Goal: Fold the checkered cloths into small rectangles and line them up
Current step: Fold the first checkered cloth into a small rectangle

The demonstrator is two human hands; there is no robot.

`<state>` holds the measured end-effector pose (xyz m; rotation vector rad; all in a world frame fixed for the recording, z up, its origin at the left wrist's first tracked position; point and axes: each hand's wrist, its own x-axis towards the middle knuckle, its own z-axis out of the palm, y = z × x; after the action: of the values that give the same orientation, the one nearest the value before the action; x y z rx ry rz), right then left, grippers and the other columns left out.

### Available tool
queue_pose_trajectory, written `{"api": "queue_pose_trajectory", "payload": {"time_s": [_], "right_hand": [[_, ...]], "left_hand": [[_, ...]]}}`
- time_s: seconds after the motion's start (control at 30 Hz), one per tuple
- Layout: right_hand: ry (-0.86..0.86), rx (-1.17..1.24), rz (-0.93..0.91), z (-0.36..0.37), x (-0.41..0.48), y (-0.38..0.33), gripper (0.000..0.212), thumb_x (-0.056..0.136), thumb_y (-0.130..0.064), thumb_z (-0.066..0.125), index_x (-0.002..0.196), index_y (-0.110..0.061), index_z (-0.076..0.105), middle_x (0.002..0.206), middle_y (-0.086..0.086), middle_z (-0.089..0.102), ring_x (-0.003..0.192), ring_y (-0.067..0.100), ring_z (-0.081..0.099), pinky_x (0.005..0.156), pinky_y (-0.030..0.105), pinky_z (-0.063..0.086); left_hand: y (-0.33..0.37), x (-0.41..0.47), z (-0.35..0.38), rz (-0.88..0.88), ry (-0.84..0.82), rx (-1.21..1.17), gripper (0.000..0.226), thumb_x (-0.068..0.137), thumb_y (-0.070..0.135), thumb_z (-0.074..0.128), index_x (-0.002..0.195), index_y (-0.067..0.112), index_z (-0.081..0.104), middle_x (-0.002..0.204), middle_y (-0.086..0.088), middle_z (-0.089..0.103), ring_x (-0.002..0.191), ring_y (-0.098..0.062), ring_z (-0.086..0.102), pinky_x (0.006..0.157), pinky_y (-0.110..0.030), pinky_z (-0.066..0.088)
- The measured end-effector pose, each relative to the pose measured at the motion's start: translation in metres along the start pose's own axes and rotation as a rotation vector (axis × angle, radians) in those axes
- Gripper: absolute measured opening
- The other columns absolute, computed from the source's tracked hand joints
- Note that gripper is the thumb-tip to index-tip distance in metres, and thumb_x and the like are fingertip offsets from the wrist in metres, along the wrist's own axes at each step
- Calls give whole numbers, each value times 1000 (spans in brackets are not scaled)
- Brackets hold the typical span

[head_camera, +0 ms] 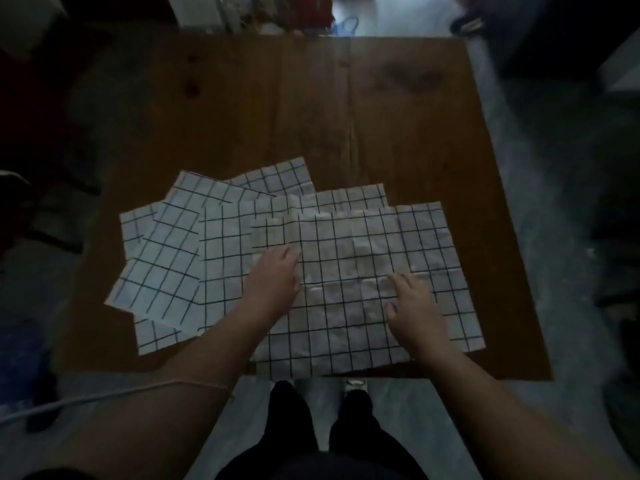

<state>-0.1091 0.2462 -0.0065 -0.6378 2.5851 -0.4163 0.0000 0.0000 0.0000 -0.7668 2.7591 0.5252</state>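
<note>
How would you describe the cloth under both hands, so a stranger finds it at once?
On the wooden table lies a fan of overlapping checkered cloths. At its right end, the top cloth alone has no cloth over it, and the left hand and right hand rest on it.

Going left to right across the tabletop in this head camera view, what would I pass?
Fanned-out checkered cloths → left hand → right hand → right edge of the wooden table. Both hands lie flat on the top cloth, which spans under them, so I leave it out of the order.
</note>
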Motion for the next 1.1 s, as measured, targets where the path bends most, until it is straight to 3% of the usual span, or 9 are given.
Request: {"api": "queue_pose_trajectory", "payload": {"time_s": [0.13, 0.27, 0.43, 0.6, 0.8, 1.0, 1.1], "right_hand": [[-1, -45, 29, 25, 13, -14, 58, 96, -27, 58, 151, -22, 38, 153, -1, 41, 144, 19, 32, 115, 44, 33], [22, -75, 61, 42, 17, -12, 49, 95, -31, 58, 142, -28, 47, 147, -3, 43, 141, 21, 33, 114, 48, 31], [61, -95, 43, 42, 17, -16, 19, 95, -25, 56, 112, -32, 58, 111, -7, 56, 110, 18, 51, 96, 41, 41], [101, -27, 18, 21, 16, -30, 9, 95, -24, 55, 96, -33, 57, 92, -11, 55, 92, 13, 52, 91, 39, 44], [249, 115, -96, -23, 15, -63, 9, 94, -19, 58, 95, -28, 59, 90, -9, 57, 87, 12, 53, 85, 39, 50], [384, 289, -219, -74, 10, -108, 17, 92, -9, 60, 88, -25, 54, 88, -9, 55, 80, 8, 54, 72, 34, 56], [469, 364, -281, -96, 14, -131, 18, 93, -6, 58, 90, -23, 56, 90, -8, 56, 82, 8, 56, 71, 30, 56]], "left_hand": [[-15, 19, 21, 25, -28, 18, 53, 99, 33, 60, 148, 18, 49, 148, -7, 52, 137, -26, 44, 113, -44, 40], [-23, 15, 37, 84, 55, -17, 18, 98, 23, 59, 112, 17, 69, 119, -4, 63, 113, -26, 52, 91, -42, 48], [-23, 18, 37, 92, 55, -39, 7, 97, 21, 59, 93, 21, 66, 100, 0, 63, 100, -25, 53, 82, -39, 44], [-18, 17, 6, 109, 163, -75, 11, 100, 24, 55, 95, 24, 64, 88, 5, 60, 86, -19, 50, 78, -37, 40], [-20, 22, -56, 141, 327, -130, 9, 99, 20, 58, 97, 22, 67, 84, 9, 57, 82, -17, 54, 72, -35, 43], [-18, 15, -126, 151, 394, -271, 11, 100, 19, 59, 106, 20, 67, 96, 1, 67, 87, -17, 61, 77, -41, 55], [-20, 8, -157, 150, 321, -341, 12, 101, 23, 60, 113, 25, 63, 104, 4, 67, 91, -14, 64, 76, -37, 58]]}}
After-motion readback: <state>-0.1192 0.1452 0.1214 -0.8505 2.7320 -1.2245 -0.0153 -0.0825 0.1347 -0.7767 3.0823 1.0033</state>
